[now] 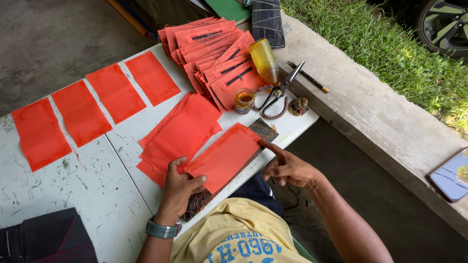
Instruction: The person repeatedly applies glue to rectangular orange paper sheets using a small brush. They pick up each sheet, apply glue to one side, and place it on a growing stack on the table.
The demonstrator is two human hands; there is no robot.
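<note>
My left hand (pixel 178 190) grips the near-left corner of an orange-red sheet (pixel 226 156) that lies on a dark patterned board (pixel 263 130) at the table's front edge. My right hand (pixel 287 168) is off the table's edge, its forefinger touching the sheet's right edge. A loose stack of the same orange-red sheets (pixel 183 131) lies just left of the board.
Several single orange-red sheets (pixel 80 112) lie in a row across the white table (pixel 97 180). At the back are orange-red pieces with black slits (pixel 214 58), a yellow bottle (pixel 264 61), a small jar (pixel 244 100), scissors (pixel 282 90). Dark fabric (pixel 46 241) near left; phone (pixel 451 178) on the concrete ledge.
</note>
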